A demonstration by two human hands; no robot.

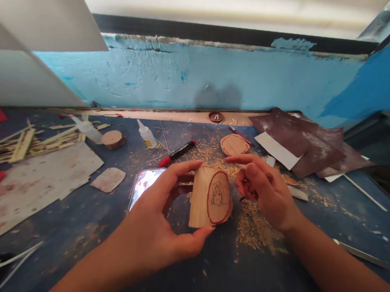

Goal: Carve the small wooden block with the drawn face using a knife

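Note:
My left hand grips a pale wooden block between its thumb below and fingers above. On the block's front, turned to the right, a red oval line surrounds a small dark drawing of a head with long hair. My right hand hovers just right of the block, apart from it. Its index finger and thumb are closed together and the other fingers are curled. A thin pale sliver seems to show between them, too small to name. Behind the left hand lies a lit phone, partly covered by that hand.
Wood shavings litter the dark tabletop. Beyond the block are a red-and-black marker, a glue bottle and a wooden disc. Brown sandpaper sheets lie at right, wood strips at left. A metal blade rests near the right forearm.

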